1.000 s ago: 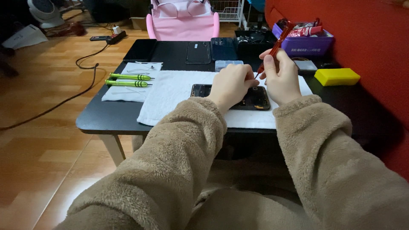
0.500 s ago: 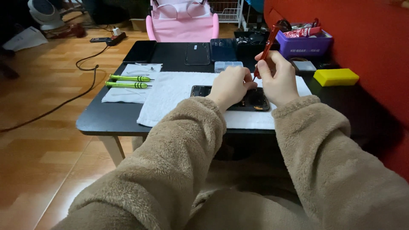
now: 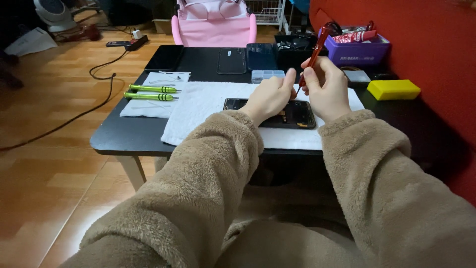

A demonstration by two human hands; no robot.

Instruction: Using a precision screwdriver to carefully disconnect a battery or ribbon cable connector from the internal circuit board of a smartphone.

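With the opened phone (image 3: 292, 113) lying on the white towel (image 3: 198, 106), the left hand (image 3: 270, 97) pressed it flat while the right hand (image 3: 325, 87) pinched the red screwdriver (image 3: 313, 53), which worked best held steeply upright over the screw.

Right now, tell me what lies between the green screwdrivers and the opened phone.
In the head view, only bare white towel lies between the green screwdrivers and the opened phone; nothing else sits on that stretch.

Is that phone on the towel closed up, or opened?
Opened. The phone lies on the white towel with its back off: dark inner parts show beside the left hand.
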